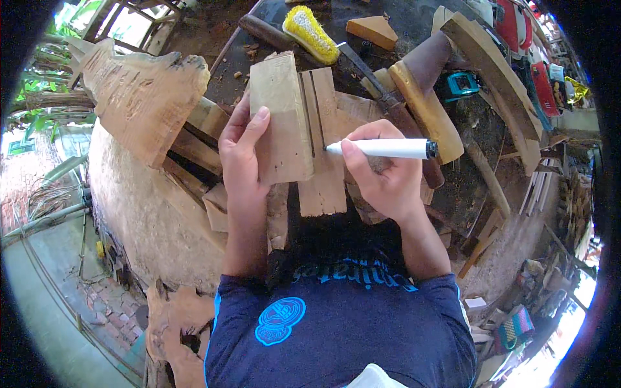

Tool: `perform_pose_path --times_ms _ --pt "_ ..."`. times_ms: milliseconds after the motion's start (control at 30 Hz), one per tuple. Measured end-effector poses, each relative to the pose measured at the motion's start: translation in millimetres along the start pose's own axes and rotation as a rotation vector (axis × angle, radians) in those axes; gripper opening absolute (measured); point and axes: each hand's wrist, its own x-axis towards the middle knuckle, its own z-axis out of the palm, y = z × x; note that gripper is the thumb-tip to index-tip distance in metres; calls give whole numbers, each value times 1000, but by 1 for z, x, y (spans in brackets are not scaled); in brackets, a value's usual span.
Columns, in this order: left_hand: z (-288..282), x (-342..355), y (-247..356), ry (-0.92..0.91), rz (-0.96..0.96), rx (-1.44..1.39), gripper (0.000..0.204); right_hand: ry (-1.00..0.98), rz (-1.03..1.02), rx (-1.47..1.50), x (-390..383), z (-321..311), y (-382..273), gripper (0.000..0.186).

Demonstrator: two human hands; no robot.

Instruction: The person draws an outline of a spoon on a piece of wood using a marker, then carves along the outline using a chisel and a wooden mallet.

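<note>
My left hand [242,145] is closed on a thick, pale wooden block [278,123], its thumb lying across the face. Beside the block's right edge lies a longer wooden board [323,187] with dark lines running along it. A white marker [385,148] with a dark end is pinched in my right hand [388,178]. Its tip meets the board at the lower end of the right-hand dark line. The fingers of my left hand behind the block are mostly hidden.
Beyond the boards lie a yellow-and-white brush [310,33], a chisel [362,68], a wooden mallet [424,110] and an orange-brown wood wedge [372,31]. A teal tool [461,85] sits farther right, near a long curved timber [495,84]. A large wood slab [145,97] stands at left.
</note>
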Motion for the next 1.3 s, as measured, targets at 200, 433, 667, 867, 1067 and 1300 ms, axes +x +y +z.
perform_pose_path --times_ms 200,433,667,867,1067,1300 --pt "-6 3 -5 -18 13 -9 43 -4 3 5 -1 1 2 10" --pt "-6 3 -4 -7 6 -23 44 -26 9 4 -4 0 -1 10" --pt "-2 1 -3 13 11 6 44 -23 2 7 -4 -1 2 10" --pt "-6 3 -4 17 -4 9 44 -26 -2 -4 -4 -1 1 11" --pt "-4 2 -5 7 14 7 44 -45 -4 -28 -7 -3 1 11" --pt "-2 2 -3 50 18 35 44 -81 -338 -111 -5 -4 4 15"
